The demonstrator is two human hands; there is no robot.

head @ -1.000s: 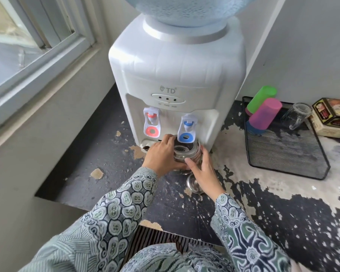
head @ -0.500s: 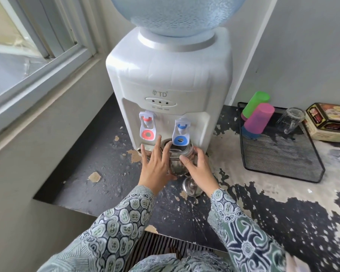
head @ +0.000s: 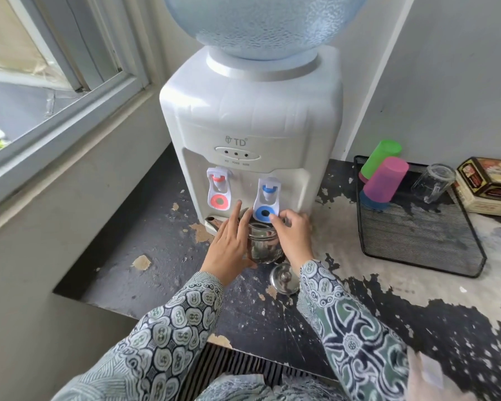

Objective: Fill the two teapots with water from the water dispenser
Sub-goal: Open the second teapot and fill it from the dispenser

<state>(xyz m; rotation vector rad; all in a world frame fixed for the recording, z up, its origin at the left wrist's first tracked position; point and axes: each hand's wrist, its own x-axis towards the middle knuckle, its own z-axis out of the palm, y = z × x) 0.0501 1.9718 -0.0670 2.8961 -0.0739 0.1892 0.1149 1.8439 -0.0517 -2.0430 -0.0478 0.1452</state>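
A shiny steel teapot (head: 263, 245) stands under the blue tap (head: 266, 201) of the white water dispenser (head: 249, 123); its spout (head: 210, 219) pokes out to the left. My left hand (head: 229, 247) rests against the pot's left side with straight fingers. My right hand (head: 292, 235) is at the pot's right, its fingertips touching the blue tap's round lever. The pot's steel lid (head: 284, 277) lies on the counter just in front. A red tap (head: 219, 189) is to the left. I see only one teapot.
A black mesh tray (head: 417, 241) at the right holds green, pink and blue cups (head: 385, 176) and a glass mug (head: 433, 180). A printed box (head: 489, 186) sits beyond it. The peeling counter (head: 388, 308) ends at a ledge on the left, below a window (head: 55, 82).
My left hand has loosened from gripping the pot to straight fingers against it. My right hand has left the pot's side and risen to the blue tap's lever.
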